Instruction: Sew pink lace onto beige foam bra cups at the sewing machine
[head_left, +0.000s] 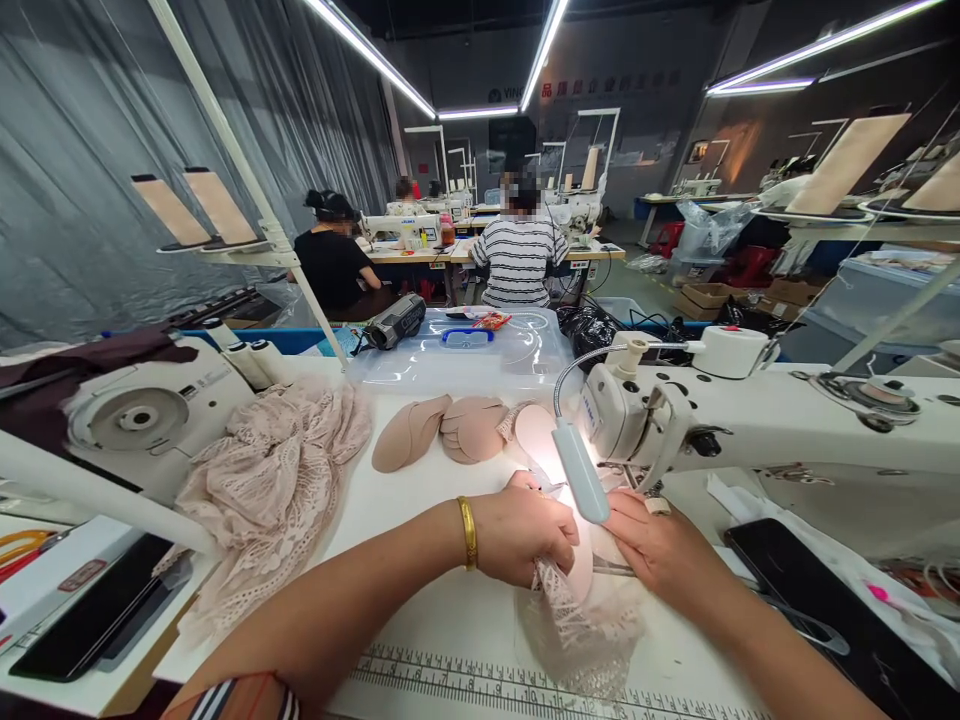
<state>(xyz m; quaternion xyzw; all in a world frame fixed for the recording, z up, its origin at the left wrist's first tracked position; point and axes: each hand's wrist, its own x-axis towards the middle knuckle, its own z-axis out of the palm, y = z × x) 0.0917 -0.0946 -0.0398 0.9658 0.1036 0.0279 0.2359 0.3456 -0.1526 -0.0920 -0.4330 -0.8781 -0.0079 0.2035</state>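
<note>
My left hand [525, 530], with a gold bracelet at the wrist, is closed on beige lace fabric [566, 605]. A pale bra cup [579, 562] lies against that lace, under the lamp's light. Beside the left thumb a small pointed metal tip [553, 487] shows; what it belongs to is hidden. My right hand [652, 540] rests with fingers stretched out flat on the beige fabric, close to the needle area of the white sewing machine [626, 415]. A grey gooseneck lamp [581, 470] partly covers the fabric between both hands.
Beyond my hands lie stacked beige cups [472, 430] and another cup [534, 430]. Heaped lace [277, 470] sits at left. A printed ruler [465, 680] runs along the front edge. At right is a black phone [795, 570]. Two people [519, 255] sit ahead at machines.
</note>
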